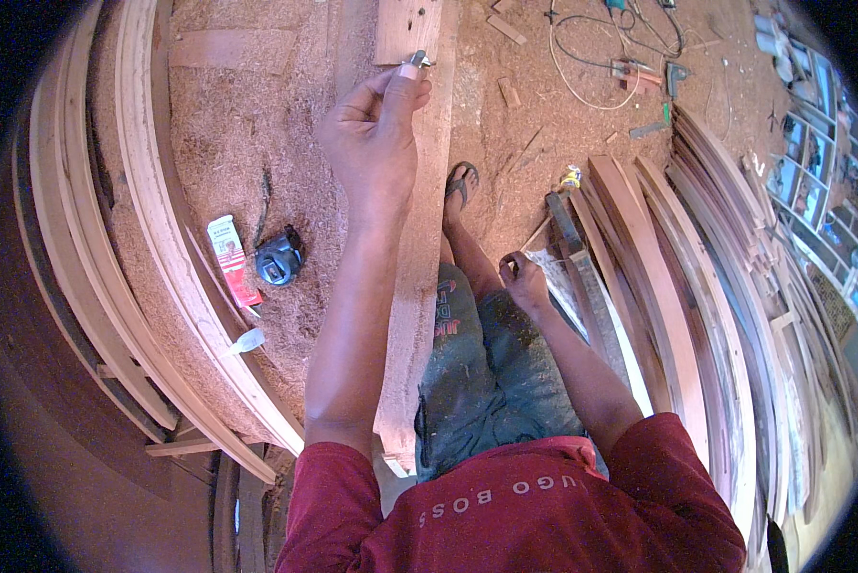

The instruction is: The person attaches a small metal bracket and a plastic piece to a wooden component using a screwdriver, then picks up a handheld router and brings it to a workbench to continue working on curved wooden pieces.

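My left hand (376, 138) is stretched far forward over a long wooden plank (419, 191). Its thumb and fingers pinch a small shiny metal piece (417, 60), whose exact kind is too small to make out. The piece is at the near end of a shorter wooden block (408, 29) with dark holes, which lies on the plank. Close to my right thigh, my right hand (526, 285) is closed with its fingers curled together. Whatever it may hold is hidden.
Left of the plank, a tape measure (279, 258) and a red-and-white packet (230, 258) lie in sawdust. Long timbers (152, 201) run along the left; stacked boards (658, 286) fill the right. A power tool (675, 78) and cables are at the far right.
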Demonstrator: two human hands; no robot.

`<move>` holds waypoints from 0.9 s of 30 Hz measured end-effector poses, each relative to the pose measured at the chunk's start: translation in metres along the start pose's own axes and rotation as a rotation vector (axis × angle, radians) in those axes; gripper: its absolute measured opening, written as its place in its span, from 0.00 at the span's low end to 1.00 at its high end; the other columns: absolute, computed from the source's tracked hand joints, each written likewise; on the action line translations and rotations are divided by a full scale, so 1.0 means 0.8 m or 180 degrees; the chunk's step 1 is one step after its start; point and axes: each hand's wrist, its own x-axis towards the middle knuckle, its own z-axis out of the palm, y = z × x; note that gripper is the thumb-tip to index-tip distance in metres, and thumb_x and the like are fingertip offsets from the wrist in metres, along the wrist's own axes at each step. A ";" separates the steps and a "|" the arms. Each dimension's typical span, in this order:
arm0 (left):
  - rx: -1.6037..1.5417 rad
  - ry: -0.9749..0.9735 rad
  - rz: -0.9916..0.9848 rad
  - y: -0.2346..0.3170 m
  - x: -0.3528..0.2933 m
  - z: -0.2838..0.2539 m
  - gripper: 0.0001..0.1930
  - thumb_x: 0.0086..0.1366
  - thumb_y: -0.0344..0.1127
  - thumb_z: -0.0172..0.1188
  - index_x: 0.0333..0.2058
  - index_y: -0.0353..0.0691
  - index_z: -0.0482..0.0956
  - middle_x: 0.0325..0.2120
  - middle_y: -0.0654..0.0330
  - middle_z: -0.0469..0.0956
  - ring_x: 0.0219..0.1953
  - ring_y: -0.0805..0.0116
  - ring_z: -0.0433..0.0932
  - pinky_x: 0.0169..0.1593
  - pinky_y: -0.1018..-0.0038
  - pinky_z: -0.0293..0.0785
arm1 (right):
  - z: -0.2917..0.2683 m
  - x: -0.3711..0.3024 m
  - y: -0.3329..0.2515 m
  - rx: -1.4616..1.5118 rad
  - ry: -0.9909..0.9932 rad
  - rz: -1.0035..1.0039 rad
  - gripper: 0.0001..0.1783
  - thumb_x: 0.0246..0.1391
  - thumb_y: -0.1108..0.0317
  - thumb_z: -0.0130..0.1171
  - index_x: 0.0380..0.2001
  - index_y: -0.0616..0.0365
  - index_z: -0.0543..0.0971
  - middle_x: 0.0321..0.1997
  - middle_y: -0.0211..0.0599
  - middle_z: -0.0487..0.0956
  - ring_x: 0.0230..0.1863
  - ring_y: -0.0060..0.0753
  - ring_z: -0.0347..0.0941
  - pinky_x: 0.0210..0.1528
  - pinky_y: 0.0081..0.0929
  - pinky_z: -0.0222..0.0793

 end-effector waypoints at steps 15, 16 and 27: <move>-0.0120 -0.0051 0.0015 -0.002 0.001 -0.001 0.10 0.62 0.31 0.60 0.36 0.28 0.81 0.27 0.57 0.81 0.30 0.75 0.78 0.38 0.79 0.75 | 0.002 -0.001 -0.005 -0.0011 -0.0143 0.0133 0.11 0.52 0.61 0.56 0.33 0.56 0.79 0.27 0.52 0.79 0.29 0.48 0.78 0.33 0.38 0.73; -0.0096 -0.0047 -0.0005 -0.002 0.001 -0.001 0.10 0.62 0.31 0.60 0.36 0.28 0.81 0.27 0.57 0.81 0.30 0.75 0.78 0.38 0.79 0.75 | 0.002 -0.001 -0.006 -0.0012 -0.0155 0.0150 0.11 0.52 0.61 0.56 0.33 0.56 0.79 0.27 0.52 0.79 0.30 0.49 0.78 0.34 0.39 0.73; -0.0104 0.0009 0.0026 0.001 0.000 0.001 0.09 0.62 0.30 0.60 0.35 0.28 0.81 0.27 0.57 0.81 0.29 0.74 0.79 0.38 0.79 0.74 | 0.007 -0.001 0.002 -0.0007 -0.0043 -0.0026 0.11 0.52 0.61 0.57 0.33 0.57 0.79 0.28 0.52 0.80 0.30 0.51 0.78 0.34 0.40 0.73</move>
